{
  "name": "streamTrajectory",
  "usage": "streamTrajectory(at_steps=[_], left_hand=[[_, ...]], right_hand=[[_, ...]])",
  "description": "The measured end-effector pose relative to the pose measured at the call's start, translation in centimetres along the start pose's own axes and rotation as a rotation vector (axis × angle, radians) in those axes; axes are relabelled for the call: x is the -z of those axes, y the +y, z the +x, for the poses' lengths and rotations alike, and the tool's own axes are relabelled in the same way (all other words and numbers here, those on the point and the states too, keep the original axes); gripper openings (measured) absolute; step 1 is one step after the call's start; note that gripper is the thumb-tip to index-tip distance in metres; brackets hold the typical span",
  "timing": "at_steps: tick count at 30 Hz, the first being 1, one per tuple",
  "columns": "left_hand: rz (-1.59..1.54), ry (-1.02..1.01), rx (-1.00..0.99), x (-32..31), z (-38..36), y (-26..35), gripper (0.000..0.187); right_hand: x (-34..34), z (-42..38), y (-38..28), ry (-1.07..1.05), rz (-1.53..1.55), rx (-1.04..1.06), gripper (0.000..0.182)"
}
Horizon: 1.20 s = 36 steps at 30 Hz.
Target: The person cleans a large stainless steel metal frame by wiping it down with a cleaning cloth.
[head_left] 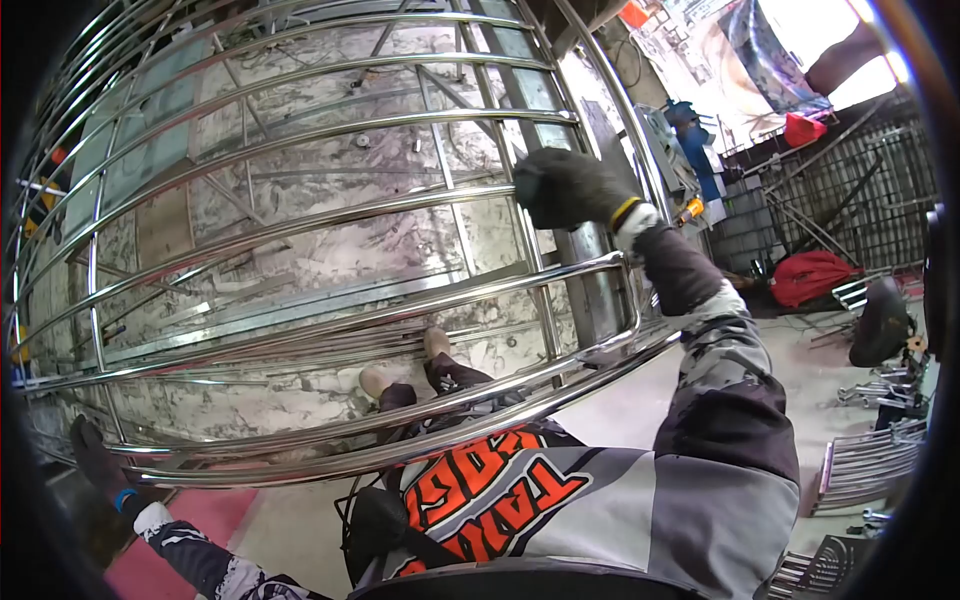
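A large frame of shiny metal tubes [330, 215] fills the left and middle of the view, above a scuffed floor. My right hand [565, 190], in a dark glove with a yellow cuff edge, is closed at the frame's right side, where a long bar meets an upright. Whatever lies inside its fingers is hidden. At the lower left, my left hand [95, 455], gloved with a blue cuff edge, rests against the frame's near corner. Its fingers look stretched along the tubes.
A red bag [808, 278] lies on the floor at the right, near a dark wire grid [840, 190]. Curved metal racks [870, 462] stand at the lower right. Blue equipment [690, 140] is beyond the frame's right side. A pink mat [190, 530] lies below left.
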<state>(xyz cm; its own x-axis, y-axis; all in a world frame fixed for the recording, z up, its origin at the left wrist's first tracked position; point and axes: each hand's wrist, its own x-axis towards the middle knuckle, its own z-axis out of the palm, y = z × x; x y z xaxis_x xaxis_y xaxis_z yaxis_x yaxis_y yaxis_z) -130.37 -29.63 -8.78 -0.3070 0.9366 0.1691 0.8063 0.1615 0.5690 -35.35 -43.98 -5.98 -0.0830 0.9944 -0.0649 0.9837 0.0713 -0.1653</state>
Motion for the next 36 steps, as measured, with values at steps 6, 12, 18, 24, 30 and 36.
streamTrajectory(at_steps=[6, 12, 18, 24, 30, 36], left_hand=[[0.273, -0.12, -0.133, 0.2, -0.1, 3.0, 0.044], [0.194, -0.032, -0.111, -0.7, -1.6, 4.1, 0.044], [0.122, 0.061, -0.095, -1.5, -2.7, 4.4, 0.039], [0.014, 0.129, -0.015, -1.8, -5.7, 10.7, 0.034], [0.044, 0.058, -0.023, -2.0, -5.1, 10.0, 0.036], [-0.037, 0.028, -0.063, -2.6, -3.7, 5.2, 0.038]], right_hand=[[-4.6, 7.7, -14.2, 0.183, -0.002, 0.18, 0.018], [-2.8, 2.0, -1.2, 0.043, -0.125, -0.015, 0.028], [0.7, -1.6, 1.0, -0.023, -0.103, -0.185, 0.027], [-0.1, 9.8, -18.0, -0.193, -0.16, 0.186, 0.024], [-5.1, 21.5, -37.4, 0.079, 0.158, 0.494, 0.013], [-4.7, 18.6, -27.1, -0.229, 0.072, 0.128, 0.046]])
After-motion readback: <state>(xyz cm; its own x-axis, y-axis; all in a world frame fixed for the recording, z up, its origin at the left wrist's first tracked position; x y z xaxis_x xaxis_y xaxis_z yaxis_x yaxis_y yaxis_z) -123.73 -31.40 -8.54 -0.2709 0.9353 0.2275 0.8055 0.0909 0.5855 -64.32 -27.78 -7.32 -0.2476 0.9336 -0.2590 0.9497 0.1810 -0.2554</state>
